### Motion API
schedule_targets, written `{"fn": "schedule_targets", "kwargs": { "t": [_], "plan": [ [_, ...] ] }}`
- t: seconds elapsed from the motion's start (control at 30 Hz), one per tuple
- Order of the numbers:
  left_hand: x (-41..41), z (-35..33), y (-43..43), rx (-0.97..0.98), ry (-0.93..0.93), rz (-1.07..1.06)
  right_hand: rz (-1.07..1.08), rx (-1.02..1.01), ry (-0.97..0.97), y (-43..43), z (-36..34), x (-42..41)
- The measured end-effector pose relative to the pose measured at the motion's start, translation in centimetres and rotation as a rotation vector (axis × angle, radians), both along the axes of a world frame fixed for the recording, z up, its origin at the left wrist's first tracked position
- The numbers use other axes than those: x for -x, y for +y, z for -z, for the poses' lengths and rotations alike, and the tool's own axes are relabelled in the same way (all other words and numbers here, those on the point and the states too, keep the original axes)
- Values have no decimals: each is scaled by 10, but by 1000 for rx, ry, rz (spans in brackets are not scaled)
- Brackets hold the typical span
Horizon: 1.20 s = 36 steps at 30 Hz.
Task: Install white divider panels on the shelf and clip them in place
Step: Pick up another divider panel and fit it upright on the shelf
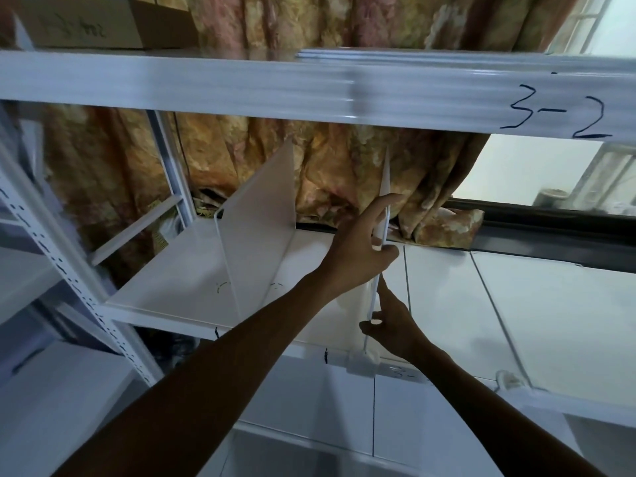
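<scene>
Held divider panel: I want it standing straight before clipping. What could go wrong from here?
The held panel is thin and gripped only near its front edge by the left hand and right hand; its rear could swing out of line. Its bottom corner might also not seat fully in the clip.

The left hand (358, 249) hides part of the divider panel (384, 177).
</scene>
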<state>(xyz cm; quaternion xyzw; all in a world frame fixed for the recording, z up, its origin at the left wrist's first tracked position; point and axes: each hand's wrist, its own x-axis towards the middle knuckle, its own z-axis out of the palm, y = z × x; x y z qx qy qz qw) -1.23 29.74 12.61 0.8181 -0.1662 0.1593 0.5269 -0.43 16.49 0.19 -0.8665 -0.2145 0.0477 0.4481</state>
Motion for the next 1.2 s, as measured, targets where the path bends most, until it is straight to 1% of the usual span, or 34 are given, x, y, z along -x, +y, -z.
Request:
{"fn": "schedule_targets", "kwargs": {
  "t": [0.37,0.53,0.8,1.07,1.2],
  "plan": [
    [-1,0,-2,-2,-1,20,2,-6,4,-2,3,-1],
    [-1,-2,-3,-37,-26,-24,1,11,10,-1,5,-2],
    [-4,1,-3,-55,-39,-13,-3,3,6,-2,6,-1],
    [-8,2,0,-146,-81,-14,-28,9,-14,-3,6,3],
    [-9,-4,-2,-123,-43,2,-43,19,-12,-3,4,6]
  ]
}}
